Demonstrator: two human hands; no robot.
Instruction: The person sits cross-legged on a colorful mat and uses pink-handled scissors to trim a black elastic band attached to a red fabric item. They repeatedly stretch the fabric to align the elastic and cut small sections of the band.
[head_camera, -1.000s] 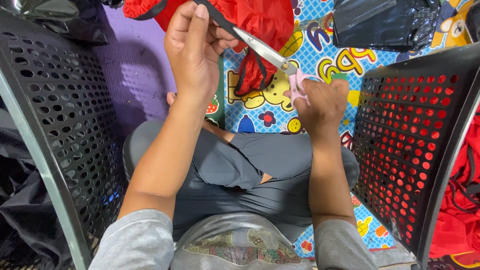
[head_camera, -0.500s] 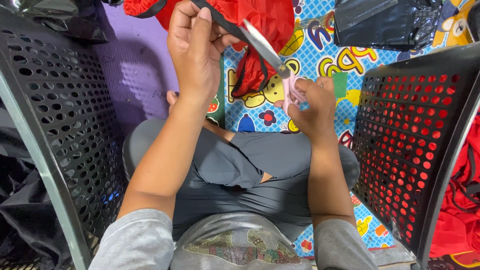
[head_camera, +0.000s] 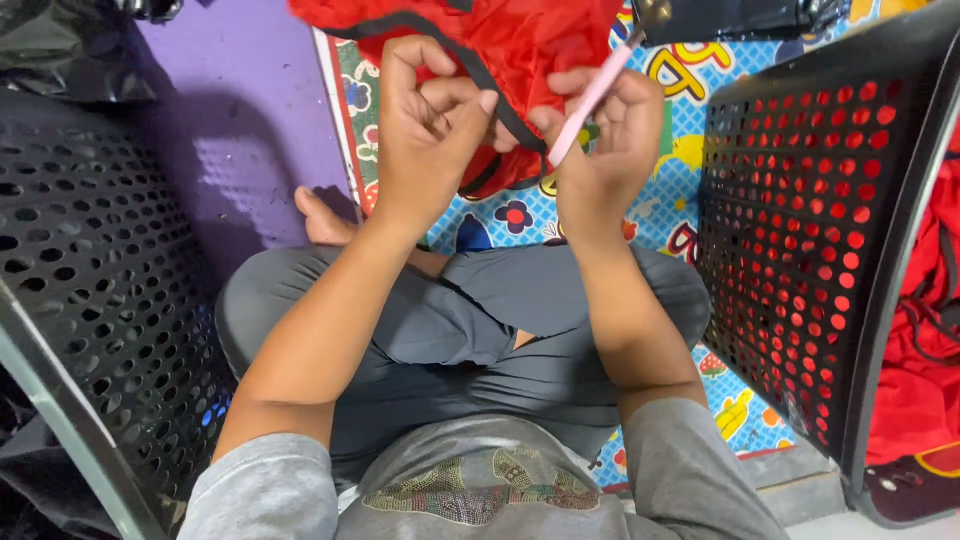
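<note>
At upper centre of the frame, the black strap (head_camera: 500, 105) ran from the red fabric (head_camera: 520, 40) between our hands. We judged the trimming unfinished: the strap remained attached. Our left hand (head_camera: 430, 130) pinched the strap between thumb and fingers. Our right hand (head_camera: 610, 140) was closed around a pink-handled tool (head_camera: 590, 100), blade pointing to the top edge.

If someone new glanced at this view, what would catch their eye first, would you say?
The two hands raised at top centre: the left hand pinches a black strap of the red fabric, the right hand holds a pink-handled tool. Black perforated crates stand on both sides.
</note>
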